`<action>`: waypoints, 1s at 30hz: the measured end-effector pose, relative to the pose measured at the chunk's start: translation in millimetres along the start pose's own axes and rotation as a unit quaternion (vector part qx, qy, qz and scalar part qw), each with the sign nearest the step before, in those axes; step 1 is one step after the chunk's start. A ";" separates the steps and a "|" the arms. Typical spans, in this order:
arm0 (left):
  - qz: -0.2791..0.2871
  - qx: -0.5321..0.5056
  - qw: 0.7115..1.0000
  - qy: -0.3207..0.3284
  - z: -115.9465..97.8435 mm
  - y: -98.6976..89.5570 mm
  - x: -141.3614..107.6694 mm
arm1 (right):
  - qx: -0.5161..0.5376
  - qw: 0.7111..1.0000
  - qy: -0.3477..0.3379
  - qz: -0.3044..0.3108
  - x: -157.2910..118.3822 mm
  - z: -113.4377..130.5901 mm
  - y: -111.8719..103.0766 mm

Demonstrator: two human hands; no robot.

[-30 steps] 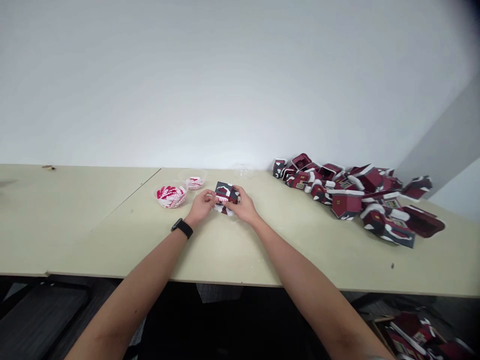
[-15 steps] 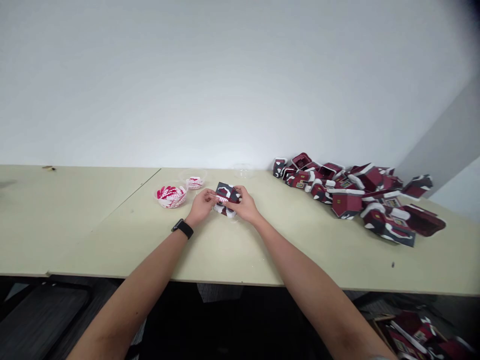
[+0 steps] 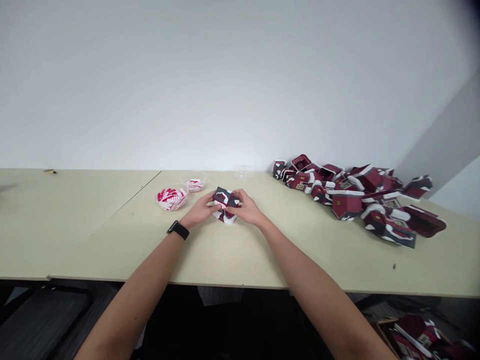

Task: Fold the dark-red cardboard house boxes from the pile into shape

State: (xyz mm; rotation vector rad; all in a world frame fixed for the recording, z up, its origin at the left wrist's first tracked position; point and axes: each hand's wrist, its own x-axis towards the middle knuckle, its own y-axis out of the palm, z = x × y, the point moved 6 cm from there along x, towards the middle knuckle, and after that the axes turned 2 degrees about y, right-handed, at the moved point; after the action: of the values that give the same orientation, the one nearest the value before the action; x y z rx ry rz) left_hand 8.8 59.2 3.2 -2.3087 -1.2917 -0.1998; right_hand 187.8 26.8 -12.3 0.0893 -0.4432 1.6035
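A small dark red house model (image 3: 227,216) with a dark grey, white-edged roof is held between my two hands, tilted over the table. My left hand (image 3: 201,209) grips its left side, thumb on the front near a small red-and-white piece. On the other side my right hand (image 3: 246,207) holds it, with the thumb across the front and fingers behind. To the left, a clear bowl (image 3: 171,205) is filled with red-and-white pieces. Behind it a second clear bowl (image 3: 195,185) contains a few similar pieces.
A big pile of similar red house models (image 3: 347,205) covers the right of the table (image 3: 232,260). An empty-looking clear bowl (image 3: 243,173) stands near the wall. More models (image 3: 416,330) lie in a box below, at bottom right.
My left hand has gone from pinching at the model's front to gripping its left side. The model has tipped a little, showing more of its front.
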 end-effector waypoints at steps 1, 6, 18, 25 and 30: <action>-0.004 0.002 1.000 0.001 -1.1 -0.3 -0.3 | -0.002 1.000 -0.002 -0.001 -0.4 0.5 0.1; -0.009 0.016 1.000 -0.013 -2.8 -1.2 -2.6 | -0.040 0.999 0.022 0.006 -4.0 2.9 1.5; 0.014 -0.029 0.999 -0.025 -4.8 4.6 -4.1 | -0.073 0.997 0.009 0.016 -10.1 15.9 4.5; 0.007 -0.020 0.999 -0.027 -4.0 4.8 -4.1 | -0.068 0.997 0.021 0.010 -10.2 18.8 4.3; 0.008 -0.015 1.000 -0.022 -4.2 4.4 -2.2 | -0.076 0.997 0.018 -0.002 -9.9 19.8 4.6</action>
State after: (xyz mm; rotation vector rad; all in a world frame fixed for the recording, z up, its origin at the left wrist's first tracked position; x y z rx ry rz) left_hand 11.8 53.6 4.6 -2.3594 -1.3005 -0.1646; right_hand 180.1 10.8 1.6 -0.0543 -0.5345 1.5601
